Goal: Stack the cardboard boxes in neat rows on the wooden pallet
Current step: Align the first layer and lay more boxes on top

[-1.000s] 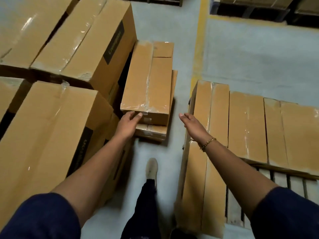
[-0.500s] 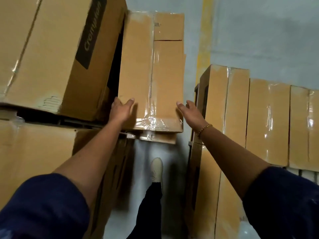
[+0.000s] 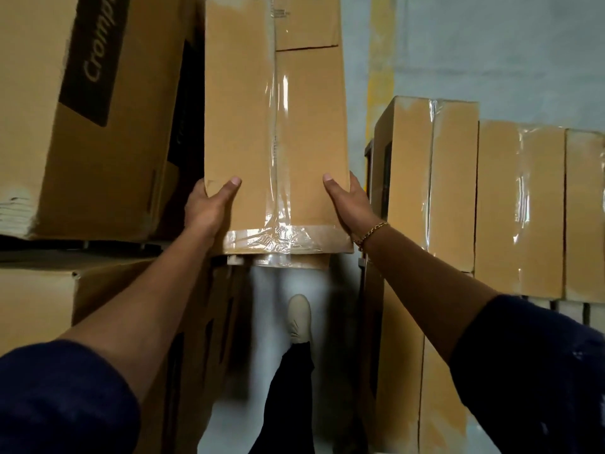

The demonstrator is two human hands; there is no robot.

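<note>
Box (image 3: 304, 132) sat atop a lower box (image 3: 294, 261), beside the big stack (image 3: 98, 142). Left hand (image 3: 209, 208) and right hand (image 3: 350, 204) gripped its near sides, fingers (image 3: 198, 195) curled round the edges. Looked stiff, probably hefty; tape (image 3: 278, 235) seemed slick, so bare cardboard's the safer hold.

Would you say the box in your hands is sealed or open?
Sealed: clear tape runs down the top seam of the box and wraps its near edge.

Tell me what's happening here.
A person's left grip and right grip clasp the near end of a long taped cardboard box, one at each side edge, thumbs on top. A similar box shows just beneath it, beside large printed cartons. A row of boxes stands at the right.
</note>
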